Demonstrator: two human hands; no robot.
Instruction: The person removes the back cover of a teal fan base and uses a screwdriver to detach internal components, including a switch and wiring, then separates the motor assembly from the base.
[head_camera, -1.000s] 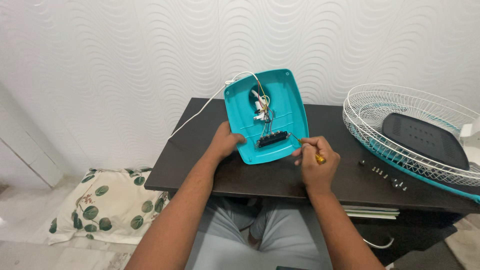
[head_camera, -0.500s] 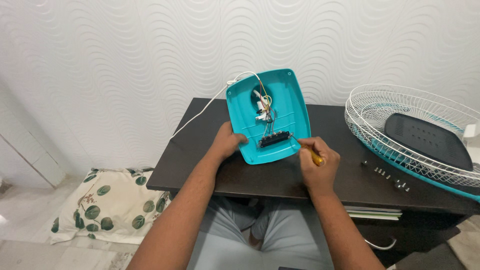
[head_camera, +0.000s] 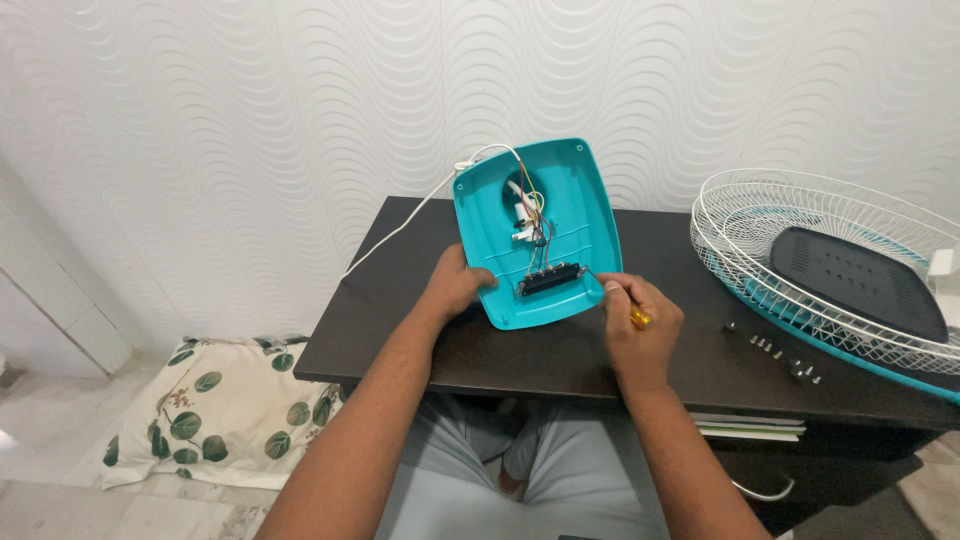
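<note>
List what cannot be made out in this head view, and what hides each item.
- Screwdriver tip: too small to see where it meets the black switch block.
- Screwdriver handle: mostly wrapped by the right hand.
- Teal base cover left edge: under the left hand.
- Wire fan guard: cut by the right edge.
- Loose screws: too small to count.

**Free room and obstacles on the desk**

Open dark desk (head_camera: 400, 320) surface left of the tilted teal housing (head_camera: 560, 200), crossed only by a white cord (head_camera: 400, 225) running off the back-left edge. Bare strip along the front edge between both hands. Right side crowded: white wire fan guard (head_camera: 740, 230) with a dark panel (head_camera: 860, 280) inside, overhanging the desk's right end; loose screws (head_camera: 770, 350) scattered just in front of it. Narrow gap between right hand (head_camera: 640, 325) and screws. Wall close behind the housing, blocking approach from the rear.
</note>
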